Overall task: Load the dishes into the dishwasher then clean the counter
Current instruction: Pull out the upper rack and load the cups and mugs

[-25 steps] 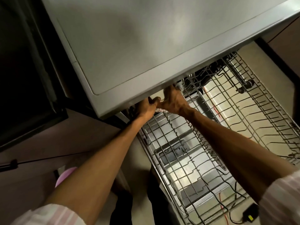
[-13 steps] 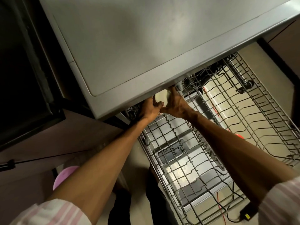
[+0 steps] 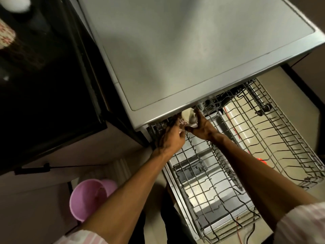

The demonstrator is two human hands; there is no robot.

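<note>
A cream mug with a pink flower pattern (image 3: pixel 186 118) is held tilted at the front edge of the dishwasher's grey top (image 3: pixel 184 55). My left hand (image 3: pixel 171 138) grips the mug's patterned side from the left. My right hand (image 3: pixel 202 125) holds it from the right, fingers curled round its rim. Below them the wire rack (image 3: pixel 219 173) is pulled out. Beside it to the right lies a second wire rack (image 3: pixel 281 141). Neither rack shows any dishes.
A dark counter (image 3: pixel 44 76) runs along the left, with a patterned cup (image 3: pixel 6 36) and a white object (image 3: pixel 15 3) at its far end. A pink bucket (image 3: pixel 88 199) stands on the floor at lower left. Red and black cables (image 3: pixel 246 228) trail near the rack.
The mug has come out from under the dishwasher's top edge and now shows between both hands. The view has pulled back and shifted, showing the counter and the bucket.
</note>
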